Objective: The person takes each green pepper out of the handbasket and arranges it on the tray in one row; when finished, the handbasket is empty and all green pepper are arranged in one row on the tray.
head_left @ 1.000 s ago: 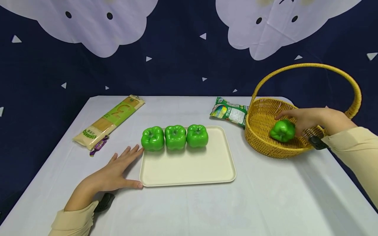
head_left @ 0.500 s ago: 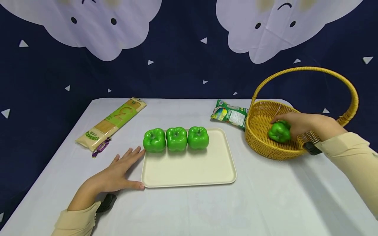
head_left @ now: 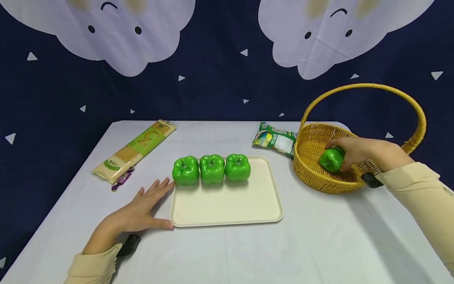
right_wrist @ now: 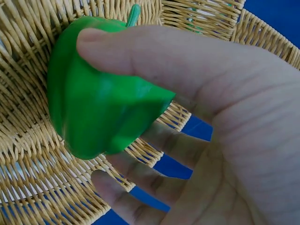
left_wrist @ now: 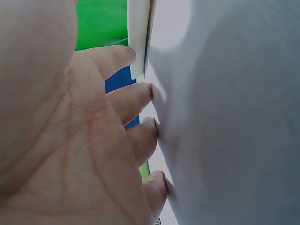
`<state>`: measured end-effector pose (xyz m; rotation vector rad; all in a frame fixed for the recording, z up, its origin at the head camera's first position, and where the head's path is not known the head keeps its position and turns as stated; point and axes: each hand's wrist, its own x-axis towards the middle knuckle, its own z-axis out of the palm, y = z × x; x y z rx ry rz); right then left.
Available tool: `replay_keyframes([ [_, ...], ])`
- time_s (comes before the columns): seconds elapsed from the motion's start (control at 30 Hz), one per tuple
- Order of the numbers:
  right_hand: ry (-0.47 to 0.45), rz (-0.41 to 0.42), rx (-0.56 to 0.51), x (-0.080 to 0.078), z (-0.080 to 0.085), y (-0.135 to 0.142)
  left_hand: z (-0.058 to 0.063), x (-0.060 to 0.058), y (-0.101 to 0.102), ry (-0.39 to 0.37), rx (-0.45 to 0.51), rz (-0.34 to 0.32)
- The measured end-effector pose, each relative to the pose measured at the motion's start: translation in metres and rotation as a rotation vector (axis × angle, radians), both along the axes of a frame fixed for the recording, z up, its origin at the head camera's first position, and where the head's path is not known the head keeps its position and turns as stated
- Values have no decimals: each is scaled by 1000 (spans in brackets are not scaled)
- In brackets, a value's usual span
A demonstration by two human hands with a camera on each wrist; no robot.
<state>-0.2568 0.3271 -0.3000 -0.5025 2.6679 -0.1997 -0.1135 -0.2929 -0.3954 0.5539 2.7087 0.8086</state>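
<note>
Inside the wicker basket (head_left: 312, 175), at the right of the table, my right hand (head_left: 358, 152) grips a green bell pepper (head_left: 331, 159). In the right wrist view the thumb lies across the pepper (right_wrist: 103, 108) near its stem, and the other fingers curl behind it. My left hand (head_left: 142, 213) is spread at the left edge of a cream tray (head_left: 227, 205), its fingertips at the tray and on the tablecloth. Three green bell peppers (head_left: 212, 169) stand in a row along the tray's back left. The left wrist view shows the forefinger touching the tray's rim (left_wrist: 139, 33).
A long noodle packet (head_left: 136, 150) lies at the back left, with a purple wrapped candy (head_left: 122, 178) beside it. The green snack bag (head_left: 276, 138) rests just left of the basket. The basket's tall handle (head_left: 369, 85) arches above the right arm.
The right hand, holding the pepper, has shifted slightly left within the basket, and the pepper has tilted. The left hand stays by the tray. The whole head view has drifted a little.
</note>
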Motion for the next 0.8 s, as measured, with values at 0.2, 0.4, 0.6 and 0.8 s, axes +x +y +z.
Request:
replay_keyframes([
  [0.2,33,18,-12,-2,-4,2,0,-1,0,-5,-5,5],
  [0.4,64,25,-46,-5,-7,1,-1,-3,0,-2,-4,2],
  [0.6,75,13,-84,-8,-9,1,-3,-2,0,-5,0,7],
  [0.8,87,-15,-174,-9,-10,0,-3,-1,0,-1,16,6],
])
